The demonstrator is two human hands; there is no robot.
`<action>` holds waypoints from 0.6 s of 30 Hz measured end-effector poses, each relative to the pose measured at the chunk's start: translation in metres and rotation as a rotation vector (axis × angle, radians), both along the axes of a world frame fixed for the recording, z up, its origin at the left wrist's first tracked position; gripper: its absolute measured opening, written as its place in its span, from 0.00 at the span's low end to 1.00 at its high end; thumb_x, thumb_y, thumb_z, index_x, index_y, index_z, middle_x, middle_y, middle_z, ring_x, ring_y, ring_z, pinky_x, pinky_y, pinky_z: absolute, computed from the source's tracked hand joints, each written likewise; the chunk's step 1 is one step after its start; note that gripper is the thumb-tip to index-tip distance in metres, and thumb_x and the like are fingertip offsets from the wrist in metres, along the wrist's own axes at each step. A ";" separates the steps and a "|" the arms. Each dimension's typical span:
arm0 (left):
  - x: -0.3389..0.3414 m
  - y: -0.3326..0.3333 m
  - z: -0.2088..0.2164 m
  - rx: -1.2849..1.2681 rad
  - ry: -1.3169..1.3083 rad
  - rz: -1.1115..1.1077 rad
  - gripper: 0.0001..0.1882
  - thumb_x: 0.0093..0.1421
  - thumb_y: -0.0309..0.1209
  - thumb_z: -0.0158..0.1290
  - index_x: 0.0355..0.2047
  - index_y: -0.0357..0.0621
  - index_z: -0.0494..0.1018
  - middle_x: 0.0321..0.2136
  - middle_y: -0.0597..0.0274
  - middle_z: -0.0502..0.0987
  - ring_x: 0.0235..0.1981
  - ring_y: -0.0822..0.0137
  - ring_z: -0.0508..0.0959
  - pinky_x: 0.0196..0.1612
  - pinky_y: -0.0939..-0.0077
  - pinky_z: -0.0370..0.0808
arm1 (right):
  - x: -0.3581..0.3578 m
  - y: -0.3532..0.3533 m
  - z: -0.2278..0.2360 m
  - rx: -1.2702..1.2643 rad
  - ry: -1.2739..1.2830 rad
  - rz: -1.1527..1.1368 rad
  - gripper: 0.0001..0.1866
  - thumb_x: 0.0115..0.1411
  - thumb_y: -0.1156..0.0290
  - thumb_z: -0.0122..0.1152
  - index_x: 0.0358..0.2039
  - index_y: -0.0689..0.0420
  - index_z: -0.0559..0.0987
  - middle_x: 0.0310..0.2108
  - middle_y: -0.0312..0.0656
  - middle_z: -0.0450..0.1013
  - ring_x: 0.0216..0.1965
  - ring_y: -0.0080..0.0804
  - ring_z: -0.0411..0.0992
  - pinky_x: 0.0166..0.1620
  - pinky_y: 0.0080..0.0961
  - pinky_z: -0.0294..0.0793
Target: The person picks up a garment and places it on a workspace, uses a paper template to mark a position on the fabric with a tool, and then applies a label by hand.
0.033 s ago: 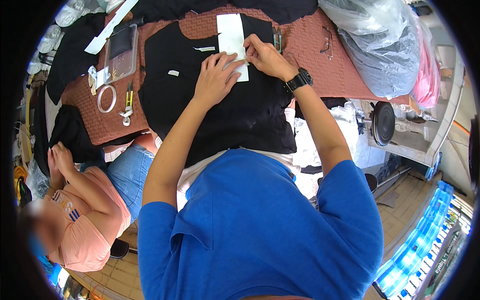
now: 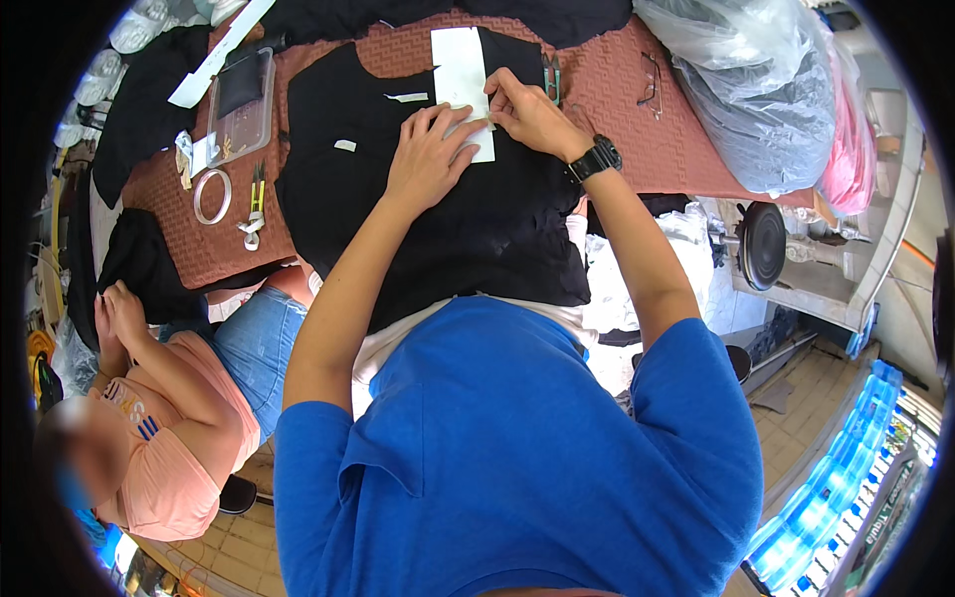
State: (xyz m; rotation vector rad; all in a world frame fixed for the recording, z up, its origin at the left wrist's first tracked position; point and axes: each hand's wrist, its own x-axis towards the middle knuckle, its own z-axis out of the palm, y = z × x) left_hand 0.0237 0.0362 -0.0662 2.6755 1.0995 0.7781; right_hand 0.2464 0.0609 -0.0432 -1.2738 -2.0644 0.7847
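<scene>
A black garment piece lies spread on the table in front of me and hangs over its near edge. On it rests a long white paper strip, like a pattern template. My left hand lies flat with fingers spread, pressing on the strip and the cloth. At the strip's right edge, my right hand has its thumb and fingers pinched together. Whatever they hold is too small to make out. Two small white scraps, one lower and one nearer the strip, lie on the black cloth.
Thread snips lie beyond my right hand, glasses farther right. A clear plastic box, tape roll and yellow snips sit left on the brown tablecloth. Stuffed plastic bags fill the far right. A co-worker sits at left.
</scene>
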 end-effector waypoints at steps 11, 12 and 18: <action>0.000 0.000 -0.002 0.012 -0.004 0.001 0.19 0.65 0.39 0.54 0.56 0.59 0.73 0.58 0.67 0.71 0.60 0.56 0.66 0.61 0.55 0.62 | 0.003 0.009 0.000 0.003 -0.091 0.068 0.19 0.61 0.83 0.59 0.49 0.59 0.64 0.30 0.48 0.76 0.35 0.47 0.79 0.38 0.35 0.76; 0.000 0.000 -0.002 0.013 -0.006 0.002 0.19 0.65 0.39 0.54 0.56 0.59 0.74 0.57 0.66 0.71 0.60 0.56 0.66 0.61 0.55 0.62 | 0.003 0.009 0.001 -0.006 -0.097 0.069 0.19 0.61 0.82 0.59 0.49 0.59 0.64 0.30 0.48 0.76 0.35 0.47 0.79 0.38 0.35 0.76; 0.000 0.000 -0.003 0.016 -0.008 0.001 0.19 0.65 0.39 0.54 0.56 0.59 0.74 0.57 0.66 0.71 0.60 0.56 0.67 0.62 0.55 0.62 | 0.003 0.011 0.004 -0.033 -0.118 0.087 0.19 0.60 0.82 0.59 0.49 0.59 0.64 0.30 0.51 0.77 0.36 0.51 0.79 0.39 0.39 0.76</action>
